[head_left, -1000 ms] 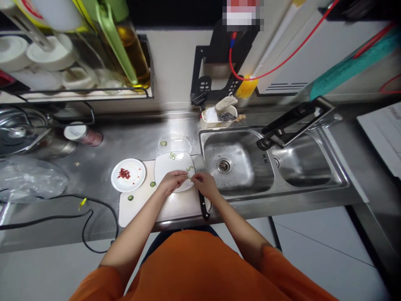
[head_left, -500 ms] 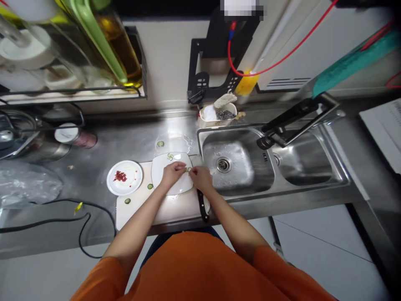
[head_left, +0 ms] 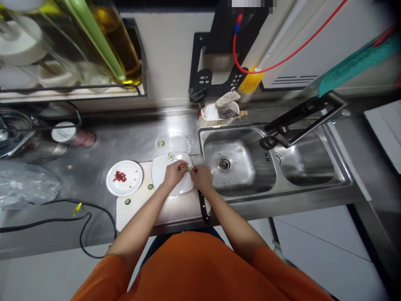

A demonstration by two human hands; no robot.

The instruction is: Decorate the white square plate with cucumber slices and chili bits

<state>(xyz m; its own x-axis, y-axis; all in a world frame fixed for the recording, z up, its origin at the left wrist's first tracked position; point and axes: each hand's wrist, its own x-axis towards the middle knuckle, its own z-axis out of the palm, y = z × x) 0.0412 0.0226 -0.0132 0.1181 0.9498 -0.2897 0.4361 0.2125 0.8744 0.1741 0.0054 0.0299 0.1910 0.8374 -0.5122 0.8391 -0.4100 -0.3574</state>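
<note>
Over the right side of a squarish white plate (head_left: 159,171), my left hand (head_left: 174,173) and my right hand (head_left: 202,178) meet with fingertips pinched. Between them shows a small green cucumber slice (head_left: 189,169), partly covered by the fingers. Near the plate's far edge lie thin curved cucumber pieces (head_left: 171,156) in a fan. The plate rests on a pale cutting board (head_left: 178,211). A black-handled knife (head_left: 204,205) lies at the board's right end, its blade mostly hidden by my right hand and wrist. Cucumber slices (head_left: 150,187) lie on the board left of the plate.
A round white plate (head_left: 134,169) with chopped red bits (head_left: 119,176) sits at left. Another cucumber slice (head_left: 161,143) lies on the steel counter (head_left: 131,138). To the right are a double sink (head_left: 238,163) and black faucet (head_left: 291,119). A black cable (head_left: 84,201) crosses the left counter.
The view has shifted slightly. My hands stay nearly in place over the plate, with only small finger movement around the cucumber slice.
</note>
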